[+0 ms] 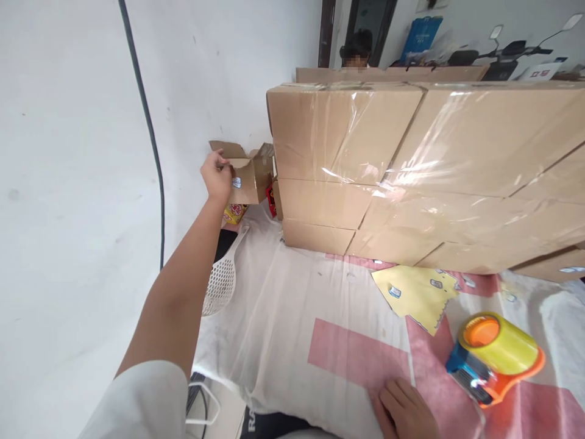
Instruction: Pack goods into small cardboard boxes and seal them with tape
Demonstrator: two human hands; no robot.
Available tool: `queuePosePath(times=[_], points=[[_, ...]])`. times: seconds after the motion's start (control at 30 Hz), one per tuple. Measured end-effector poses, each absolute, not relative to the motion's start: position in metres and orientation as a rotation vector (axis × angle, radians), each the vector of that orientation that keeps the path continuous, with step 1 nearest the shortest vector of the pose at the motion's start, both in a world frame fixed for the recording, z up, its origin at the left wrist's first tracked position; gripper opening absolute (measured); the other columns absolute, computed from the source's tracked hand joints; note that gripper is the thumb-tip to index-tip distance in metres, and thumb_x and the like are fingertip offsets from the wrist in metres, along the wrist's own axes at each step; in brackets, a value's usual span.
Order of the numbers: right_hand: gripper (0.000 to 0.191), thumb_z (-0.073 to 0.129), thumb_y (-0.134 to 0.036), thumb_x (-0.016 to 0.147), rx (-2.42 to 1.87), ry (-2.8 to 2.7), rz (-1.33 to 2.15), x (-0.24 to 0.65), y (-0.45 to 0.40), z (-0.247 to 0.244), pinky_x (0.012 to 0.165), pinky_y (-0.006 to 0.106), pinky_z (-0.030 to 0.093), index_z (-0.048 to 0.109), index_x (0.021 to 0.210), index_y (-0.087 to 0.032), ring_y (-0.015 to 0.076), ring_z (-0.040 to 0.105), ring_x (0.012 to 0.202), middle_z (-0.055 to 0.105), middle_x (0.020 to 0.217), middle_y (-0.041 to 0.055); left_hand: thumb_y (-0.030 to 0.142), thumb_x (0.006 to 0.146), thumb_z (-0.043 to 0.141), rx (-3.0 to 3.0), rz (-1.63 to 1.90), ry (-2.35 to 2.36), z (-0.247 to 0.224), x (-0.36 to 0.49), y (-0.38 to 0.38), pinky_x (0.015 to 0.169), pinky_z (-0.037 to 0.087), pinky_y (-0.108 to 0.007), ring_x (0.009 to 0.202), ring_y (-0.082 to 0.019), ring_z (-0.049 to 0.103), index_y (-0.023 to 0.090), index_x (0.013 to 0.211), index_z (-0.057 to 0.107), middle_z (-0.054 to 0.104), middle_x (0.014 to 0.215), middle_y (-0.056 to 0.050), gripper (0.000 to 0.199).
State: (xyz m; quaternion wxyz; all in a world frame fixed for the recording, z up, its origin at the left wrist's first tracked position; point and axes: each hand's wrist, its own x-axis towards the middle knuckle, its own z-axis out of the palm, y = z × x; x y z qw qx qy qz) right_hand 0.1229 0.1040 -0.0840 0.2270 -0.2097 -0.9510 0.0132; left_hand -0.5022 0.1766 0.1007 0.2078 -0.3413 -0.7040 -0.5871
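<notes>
At the far left, against the wall, my left hand (217,175) reaches out and pinches the upper edge of a small open cardboard box (244,190). The box has raised flaps and a small label on its side. Beneath it are a yellow patterned packet (234,213) and, to its right, a red packet (271,200). My right hand (406,411) rests on the cloth at the bottom, fingers loosely bent, with nothing seen in it. Right of that hand lies an orange and blue tape dispenser (496,360) with a yellow tape roll.
A wall of taped cardboard boxes (347,140) spans the back of the cloth-covered table (278,317). Torn yellow paper (418,294) lies before it. A white mesh scoop (222,285) is beside my left forearm. A black cable (148,122) hangs down the wall. Behind the boxes, a person (359,46) is partly visible.
</notes>
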Motion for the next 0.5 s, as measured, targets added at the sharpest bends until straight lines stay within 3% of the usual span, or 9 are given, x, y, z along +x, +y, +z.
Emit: queuePosePath(times=[0.13,0.23,0.4,0.5], points=[[0.032,0.045,-0.024,0.102,-0.607,-2.597,0.088,0.120,0.102,-0.081,0.072,0.033,0.046,0.059,0.073,-0.024,0.0205,0.059,0.068,0.061,0.069,0.0016,-0.010,0.081,0.040,-0.782,-1.706,-1.724,0.138,-0.473,0.145,0.102,0.045,-0.030,0.114,-0.009,0.059,0.022,0.078,0.037,0.065,0.121,-0.008,0.032],[0.033,0.046,-0.024,0.101,-0.631,-2.591,0.131,0.119,0.102,-0.080,0.068,0.033,0.046,0.059,0.072,-0.024,0.0205,0.059,0.066,0.061,0.068,0.0017,-0.011,0.078,0.039,-0.623,-1.678,-1.470,0.148,-0.434,0.106,0.103,0.045,-0.032,0.111,-0.010,0.060,0.023,0.080,0.031,0.065,0.116,-0.009,0.035],[0.035,0.047,-0.028,0.101,-0.677,-2.552,0.206,0.120,0.099,-0.081,0.063,0.032,0.048,0.056,0.067,-0.025,0.0201,0.059,0.063,0.059,0.065,0.0017,0.005,0.077,0.048,-0.241,-1.575,-1.236,0.104,-0.334,0.039,0.092,0.051,-0.038,0.103,-0.017,0.063,0.025,0.079,0.025,0.060,0.100,-0.003,0.030],[0.035,0.048,-0.032,0.101,-0.742,-2.535,0.416,0.123,0.100,-0.077,0.059,0.029,0.051,0.055,0.068,-0.024,0.0183,0.062,0.063,0.060,0.066,0.0015,0.011,0.077,0.048,-0.216,-1.729,-1.137,0.067,-0.285,0.011,0.089,0.051,-0.043,0.092,-0.019,0.064,0.024,0.074,0.028,0.056,0.091,0.000,0.023]])
